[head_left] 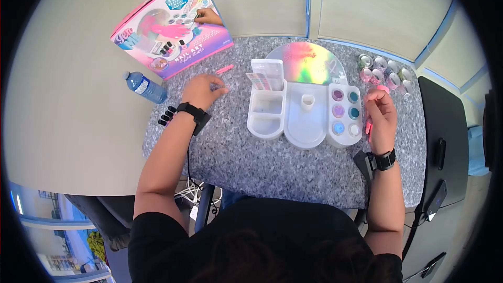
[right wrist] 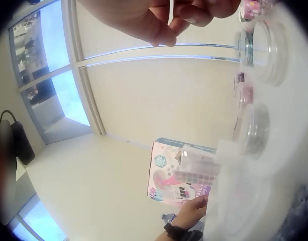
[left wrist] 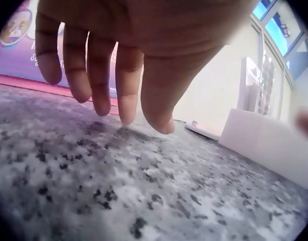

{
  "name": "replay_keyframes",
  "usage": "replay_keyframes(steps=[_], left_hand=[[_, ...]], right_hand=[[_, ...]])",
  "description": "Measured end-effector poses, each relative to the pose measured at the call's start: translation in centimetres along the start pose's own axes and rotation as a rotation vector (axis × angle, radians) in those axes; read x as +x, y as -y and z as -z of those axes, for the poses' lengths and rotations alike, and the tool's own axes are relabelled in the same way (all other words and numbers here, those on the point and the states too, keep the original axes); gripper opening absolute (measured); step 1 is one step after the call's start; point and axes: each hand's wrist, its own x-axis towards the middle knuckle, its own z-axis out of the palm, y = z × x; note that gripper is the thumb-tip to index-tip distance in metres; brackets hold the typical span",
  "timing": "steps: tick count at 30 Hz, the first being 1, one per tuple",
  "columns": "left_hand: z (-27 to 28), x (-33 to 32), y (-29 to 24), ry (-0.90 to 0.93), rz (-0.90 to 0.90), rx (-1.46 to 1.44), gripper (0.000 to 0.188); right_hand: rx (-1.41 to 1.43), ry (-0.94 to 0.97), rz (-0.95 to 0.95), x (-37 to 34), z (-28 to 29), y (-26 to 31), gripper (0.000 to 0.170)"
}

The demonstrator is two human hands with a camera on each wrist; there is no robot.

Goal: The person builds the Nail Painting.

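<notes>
My left hand is at the left of the speckled table, fingers pointing down and slightly apart. In the left wrist view its fingertips come right down at the tabletop, and no object shows in the grip. Loosely curled, my right hand is beside the six-well holder of glitter pots, close to slim pink pieces. Nothing shows between its fingers in the right wrist view. Between the hands stands a white nail studio base with a small white cup, a compartment tray and an iridescent backboard.
A nail art box stands at the back left, near a water bottle. Black-capped polish bottles are by the left wrist. A pink stick lies behind the left hand. Several small jars cluster at the back right.
</notes>
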Motion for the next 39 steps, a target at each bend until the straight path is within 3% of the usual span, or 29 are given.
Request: replay_keyframes(steps=[8,13,16,20,22,25,29,31,32,34,36,39], left_hand=[[-1.7,1.7,2.3,0.117,-0.154,-0.110,0.031],[-1.4,1.9,1.5,0.190,0.065,-0.334,0.026],[-2.5,3.6,4.0,0.237,0.092,-0.465,0.023],[-1.4,4.7,2.7,0.082,0.114,-0.232,0.021],[-1.5,5.0,2.5,-0.044,-0.051,-0.060,0.021],[-1.2,5.8,1.4,0.090,0.105,-0.162,0.023],[-1.7,6.2,1.7,0.123,0.143,-0.148,0.025],[-1.8,5.4,1.8,0.054,0.103,-0.442,0.024],[-1.9,5.0,1.8,0.058,0.099,-0.443,0.024],[1.2,2.1,-2.3,-0.224,-0.024,-0.530,0.020],[3.9,-1.1,-6.5,-0.378,-0.102,-0.524,0.014],[5.9,-5.7,-11.8,-0.413,-0.283,-0.595,0.014]], right_hand=[[-0.001,-0.044,-0.044,0.0,0.0,-0.1,0.005],[0.014,-0.026,-0.032,0.0,0.2,-0.4,0.006],[0.017,-0.033,-0.034,0.0,0.0,-0.1,0.006],[0.017,-0.035,-0.047,-0.1,0.0,0.2,0.007],[0.011,-0.024,-0.046,-0.1,0.1,0.1,0.006],[0.005,-0.016,-0.031,0.0,0.0,-0.1,0.006],[0.023,-0.028,-0.016,0.0,0.1,-0.2,0.005],[0.013,-0.034,-0.026,-0.1,0.0,0.2,0.005],[0.005,-0.038,-0.035,-0.2,-0.1,0.5,0.005],[0.025,0.004,-0.057,-0.6,-0.1,1.1,0.007],[0.041,0.045,-0.075,-1.1,-0.7,2.1,0.008],[0.024,0.121,-0.050,-2.1,-4.1,4.1,0.020]])
